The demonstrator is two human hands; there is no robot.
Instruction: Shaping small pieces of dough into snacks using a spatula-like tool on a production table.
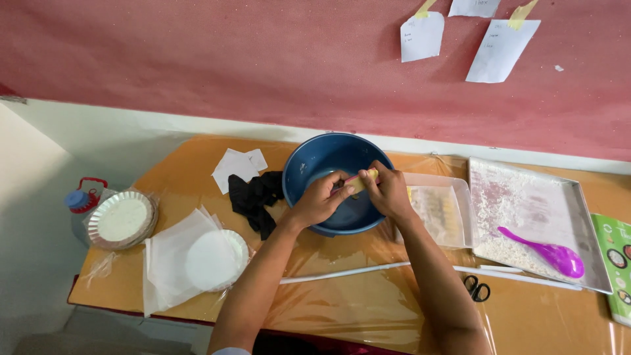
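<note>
Both hands over blue bowl; left hand and right hand pinching small yellow piece with pink tool between them; seemingly scraping or peeling step; next calls for steady grip, keeping piece above bowl.

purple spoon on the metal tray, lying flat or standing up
Lying flat: the purple spoon rests on the floured metal tray, bowl end toward the person, apart from both hands.

The 2 bare arms reach up toward 12 o'clock and come close together. The left hand is curled, fingers pinched shut. The right hand sits at its 3 o'clock, fingers bent and touching it.
</note>
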